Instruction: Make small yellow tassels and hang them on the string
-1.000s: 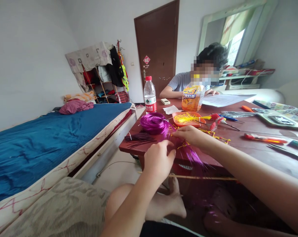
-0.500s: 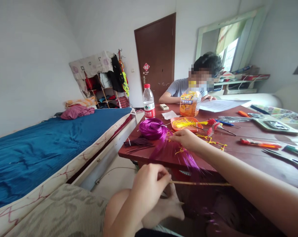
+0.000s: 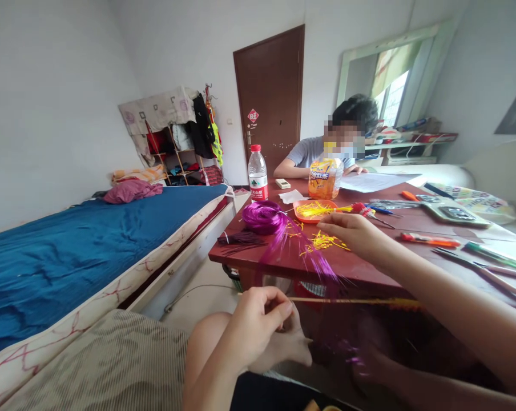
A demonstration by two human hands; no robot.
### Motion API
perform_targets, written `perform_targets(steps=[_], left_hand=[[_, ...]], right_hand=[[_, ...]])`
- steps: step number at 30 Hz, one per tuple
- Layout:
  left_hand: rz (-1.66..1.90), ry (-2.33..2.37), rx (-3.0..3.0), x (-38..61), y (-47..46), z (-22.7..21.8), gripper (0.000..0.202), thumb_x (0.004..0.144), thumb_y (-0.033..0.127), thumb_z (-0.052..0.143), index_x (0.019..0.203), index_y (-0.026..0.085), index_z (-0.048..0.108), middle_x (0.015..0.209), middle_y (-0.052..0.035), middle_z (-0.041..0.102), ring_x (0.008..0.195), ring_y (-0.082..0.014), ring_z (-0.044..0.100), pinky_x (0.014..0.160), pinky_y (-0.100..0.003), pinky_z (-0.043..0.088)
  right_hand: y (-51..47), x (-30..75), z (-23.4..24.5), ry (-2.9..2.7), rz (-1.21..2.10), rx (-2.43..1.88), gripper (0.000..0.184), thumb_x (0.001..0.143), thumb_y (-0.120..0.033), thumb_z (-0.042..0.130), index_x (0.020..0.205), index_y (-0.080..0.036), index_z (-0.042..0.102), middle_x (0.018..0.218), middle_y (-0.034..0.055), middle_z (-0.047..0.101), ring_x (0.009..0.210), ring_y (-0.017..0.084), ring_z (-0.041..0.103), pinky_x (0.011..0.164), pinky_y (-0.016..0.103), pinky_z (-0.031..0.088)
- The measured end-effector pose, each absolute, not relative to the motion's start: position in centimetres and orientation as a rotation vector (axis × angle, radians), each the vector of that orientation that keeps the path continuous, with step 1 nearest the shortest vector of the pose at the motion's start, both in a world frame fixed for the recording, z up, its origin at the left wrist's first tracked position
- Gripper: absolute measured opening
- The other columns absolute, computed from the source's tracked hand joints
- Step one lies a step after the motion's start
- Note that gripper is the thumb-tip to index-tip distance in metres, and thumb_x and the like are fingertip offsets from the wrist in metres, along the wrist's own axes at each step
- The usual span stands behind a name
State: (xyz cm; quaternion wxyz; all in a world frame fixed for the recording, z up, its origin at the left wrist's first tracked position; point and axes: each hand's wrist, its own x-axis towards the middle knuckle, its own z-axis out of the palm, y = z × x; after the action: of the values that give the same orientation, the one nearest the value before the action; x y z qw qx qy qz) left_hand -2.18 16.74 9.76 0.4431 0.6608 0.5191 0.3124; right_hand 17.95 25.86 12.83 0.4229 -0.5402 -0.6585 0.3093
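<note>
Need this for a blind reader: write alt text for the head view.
Left hand pinches a thin stick below the table edge; right hand is over yellow strands beside a purple bundle. A person sits opposite.

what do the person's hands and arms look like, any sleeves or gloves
Both the left hand and right hand are bare: no gloves, rings or watch show. The left forearm and right forearm are bare too, with no sleeve in view.
</note>
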Motion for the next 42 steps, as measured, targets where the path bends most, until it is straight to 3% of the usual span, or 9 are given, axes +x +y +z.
perform_targets(steps=[11,18,21,24,28,31,36,39,42], left_hand=[[0.781,1.305,1.623,-2.0,16.6,10.4,0.017,0.074,0.028,0.052,0.063,0.016,0.055,0.056,0.0024,0.053,0.057,-0.0118,0.05,0.056,-0.021,0.037],[0.84,1.285,1.629,-2.0,16.7,8.8,0.013,0.075,0.025,0.052,0.067,0.016,0.055,0.059,0.0022,0.055,0.057,-0.0113,0.05,0.055,-0.021,0.036],[0.839,1.337,1.682,-1.8,16.5,8.2,0.012,0.075,0.022,0.052,0.067,0.016,0.058,0.06,0.0022,0.056,0.059,-0.0119,0.051,0.055,-0.021,0.035],[0.824,1.398,1.74,-1.4,16.2,8.0,0.013,0.074,0.021,0.052,0.067,0.016,0.06,0.06,0.0019,0.057,0.061,-0.0128,0.051,0.055,-0.021,0.034],[0.806,1.341,1.782,-0.3,16.0,8.1,0.019,0.077,0.021,0.048,0.072,0.018,0.066,0.066,0.0003,0.063,0.065,-0.014,0.055,0.059,-0.022,0.036],[0.746,1.345,1.821,-0.1,15.6,7.8,0.02,0.078,0.022,0.047,0.075,0.02,0.067,0.072,-0.0007,0.067,0.07,-0.0159,0.059,0.062,-0.022,0.038],[0.511,1.657,1.984,-3.2,13.5,6.5,0.019,0.076,0.024,0.049,0.071,0.018,0.067,0.072,-0.0053,0.068,0.071,-0.0207,0.058,0.063,-0.027,0.036],[0.554,1.571,1.87,-5.2,11.3,5.9,0.021,0.076,0.031,0.051,0.066,0.017,0.064,0.063,-0.0042,0.064,0.063,-0.017,0.054,0.059,-0.025,0.035],[0.726,1.274,1.424,-4.9,9.0,5.5,0.034,0.076,0.049,0.051,0.069,0.016,0.058,0.052,0.0006,0.055,0.044,-0.0085,0.041,0.045,-0.02,0.029]], right_hand=[[23.7,18.0,13.2,-1.675,0.81,-1.279,0.03,0.059,-0.051,0.06,0.06,-0.021,0.057,0.059,-0.0006,0.054,0.056,0.015,0.044,0.054,0.027,0.033],[23.7,18.5,12.4,-1.683,0.803,-1.237,0.029,0.062,-0.049,0.056,0.068,-0.02,0.058,0.068,0.0025,0.06,0.065,0.018,0.051,0.062,0.029,0.038],[23.0,18.5,11.3,-1.72,0.792,-1.258,0.023,0.065,-0.044,0.056,0.06,-0.021,0.055,0.06,0.0002,0.055,0.06,0.017,0.048,0.057,0.028,0.035],[21.3,17.4,9.7,-1.821,0.856,-1.313,0.031,0.072,-0.041,0.054,0.049,-0.021,0.047,0.047,-0.0038,0.043,0.048,0.013,0.038,0.047,0.026,0.027],[18.5,14.9,8.0,-1.77,1.299,-1.159,0.038,0.08,-0.05,0.042,0.058,-0.02,0.05,0.045,-0.006,0.04,0.042,0.01,0.032,0.042,0.024,0.023],[17.7,13.9,7.6,-1.548,1.34,-1.099,0.04,0.075,-0.056,0.048,0.059,-0.019,0.051,0.045,-0.0067,0.038,0.041,0.009,0.031,0.041,0.023,0.022],[18.8,15.1,8.6,-1.192,1.333,-1.086,0.041,0.063,-0.057,0.06,0.063,-0.017,0.056,0.046,-0.0044,0.048,0.038,0.007,0.036,0.039,0.02,0.025],[18.8,16.0,8.9,-1.131,1.385,-1.042,0.041,0.061,-0.055,0.064,0.065,-0.015,0.058,0.046,-0.0039,0.05,0.039,0.007,0.037,0.04,0.02,0.028],[16.9,16.4,7.9,-1.159,1.406,-1.043,0.042,0.065,-0.055,0.061,0.079,-0.015,0.06,0.053,-0.0032,0.053,0.042,0.008,0.04,0.042,0.02,0.031]])
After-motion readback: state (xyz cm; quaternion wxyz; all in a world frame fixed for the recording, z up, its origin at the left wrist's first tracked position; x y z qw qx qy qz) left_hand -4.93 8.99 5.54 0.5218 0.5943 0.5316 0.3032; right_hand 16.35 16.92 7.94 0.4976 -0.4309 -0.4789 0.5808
